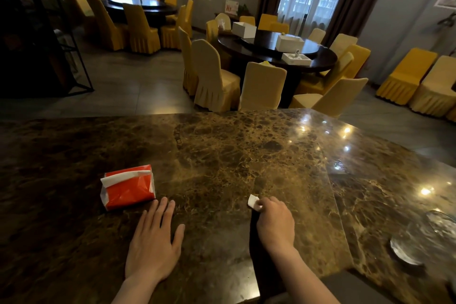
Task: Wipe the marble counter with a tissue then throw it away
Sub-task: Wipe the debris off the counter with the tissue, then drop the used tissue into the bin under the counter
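Observation:
The brown marble counter [222, 155] fills the lower half of the head view. My right hand [275, 221] is closed around a small folded white tissue [253, 201], which pokes out past the fingers and rests on the marble. My left hand [154, 239] lies flat on the counter, palm down, fingers spread, holding nothing. Just beyond its fingertips sits a red tissue pack [128, 186] with a white sheet sticking out of its top.
A glass dish [407, 252] stands on the counter at the far right. Beyond the counter's far edge are round dark dining tables [271, 52] ringed by yellow-covered chairs [212, 76]. A dark metal rack [37, 44] stands at the left.

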`<state>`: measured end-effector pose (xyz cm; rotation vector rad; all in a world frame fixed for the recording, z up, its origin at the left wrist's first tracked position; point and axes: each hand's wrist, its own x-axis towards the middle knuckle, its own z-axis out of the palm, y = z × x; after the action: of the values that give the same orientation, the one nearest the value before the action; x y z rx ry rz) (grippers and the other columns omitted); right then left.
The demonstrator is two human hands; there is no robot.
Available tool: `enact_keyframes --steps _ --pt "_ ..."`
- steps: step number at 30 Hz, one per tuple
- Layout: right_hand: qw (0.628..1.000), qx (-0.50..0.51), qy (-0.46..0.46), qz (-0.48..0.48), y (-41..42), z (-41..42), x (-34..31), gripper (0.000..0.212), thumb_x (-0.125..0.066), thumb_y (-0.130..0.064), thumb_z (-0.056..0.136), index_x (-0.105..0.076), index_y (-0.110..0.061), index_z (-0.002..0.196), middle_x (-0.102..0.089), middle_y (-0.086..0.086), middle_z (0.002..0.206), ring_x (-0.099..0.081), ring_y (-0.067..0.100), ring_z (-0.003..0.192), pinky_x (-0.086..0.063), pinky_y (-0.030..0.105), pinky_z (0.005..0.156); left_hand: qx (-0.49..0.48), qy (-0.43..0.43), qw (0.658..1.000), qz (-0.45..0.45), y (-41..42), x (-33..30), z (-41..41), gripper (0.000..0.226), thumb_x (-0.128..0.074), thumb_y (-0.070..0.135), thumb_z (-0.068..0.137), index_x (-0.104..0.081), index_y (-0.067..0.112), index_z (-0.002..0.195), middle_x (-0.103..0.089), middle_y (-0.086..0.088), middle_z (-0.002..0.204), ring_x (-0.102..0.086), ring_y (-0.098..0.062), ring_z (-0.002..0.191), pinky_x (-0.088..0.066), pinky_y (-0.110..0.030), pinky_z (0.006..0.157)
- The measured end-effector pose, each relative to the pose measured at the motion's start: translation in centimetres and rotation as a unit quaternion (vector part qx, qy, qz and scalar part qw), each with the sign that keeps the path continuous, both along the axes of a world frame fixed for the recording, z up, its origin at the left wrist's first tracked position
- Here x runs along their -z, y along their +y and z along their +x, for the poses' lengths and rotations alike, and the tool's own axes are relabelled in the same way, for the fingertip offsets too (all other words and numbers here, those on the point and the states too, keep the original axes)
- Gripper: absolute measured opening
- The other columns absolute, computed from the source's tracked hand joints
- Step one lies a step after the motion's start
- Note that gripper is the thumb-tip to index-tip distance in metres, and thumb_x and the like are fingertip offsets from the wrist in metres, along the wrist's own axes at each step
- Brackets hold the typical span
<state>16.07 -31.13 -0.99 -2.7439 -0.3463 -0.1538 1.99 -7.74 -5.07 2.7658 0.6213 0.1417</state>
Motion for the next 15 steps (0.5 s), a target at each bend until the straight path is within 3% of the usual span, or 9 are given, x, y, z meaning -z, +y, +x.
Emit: enact_keyframes --steps 5,8,11,15 --pt "0.972 0.083 0.090 0.199 -0.4 0.2 -0.9 0.036 -0.066 -0.003 0.090 -0.071 -0.021 0.121 -0.074 0.000 0.101 -0.068 0.021 0.092 -0.055 0.032 0.080 -0.003 0.005 1.000 0.005 0.0 0.3 -0.7 0.070 -0.018 0.059 0.101 -0.005 0.026 0.161 0.002 0.006 0.170 0.014 -0.010 0.152 0.003 -0.037 0.126" --pt "0.912 0.064 0.208 0.348 0.3 0.6 -2.1 0.042 -0.064 -0.002 0.095 -0.063 -0.023 0.131 -0.069 0.002 0.088 -0.062 0.013 0.072 -0.050 0.021 0.062 -0.004 0.000 1.000 0.000 -0.1 0.1 -0.3 0.069 -0.019 0.059 0.101 -0.006 0.026 0.161 0.001 0.005 0.170 0.012 -0.011 0.153 0.003 -0.036 0.126" --pt "0.852 0.049 0.285 0.436 1.4 0.0 -3.3 0.035 -0.060 0.000 0.098 -0.073 -0.026 0.117 -0.072 0.005 0.094 -0.066 0.018 0.078 -0.053 0.029 0.062 -0.003 0.002 1.000 0.003 0.5 0.0 -0.2 0.069 -0.022 0.058 0.102 -0.007 0.025 0.161 -0.001 0.005 0.170 0.010 -0.012 0.153 0.001 -0.037 0.126" --pt "0.811 0.038 0.314 0.493 1.7 -1.6 -4.2 0.038 -0.060 0.004 0.097 -0.082 -0.027 0.095 -0.078 0.010 0.096 -0.073 0.031 0.093 -0.059 0.044 0.082 0.005 0.000 1.000 0.002 0.5 -0.1 0.3 0.069 -0.022 0.057 0.102 -0.010 0.024 0.161 -0.004 0.003 0.170 0.008 -0.012 0.154 0.000 -0.039 0.127"
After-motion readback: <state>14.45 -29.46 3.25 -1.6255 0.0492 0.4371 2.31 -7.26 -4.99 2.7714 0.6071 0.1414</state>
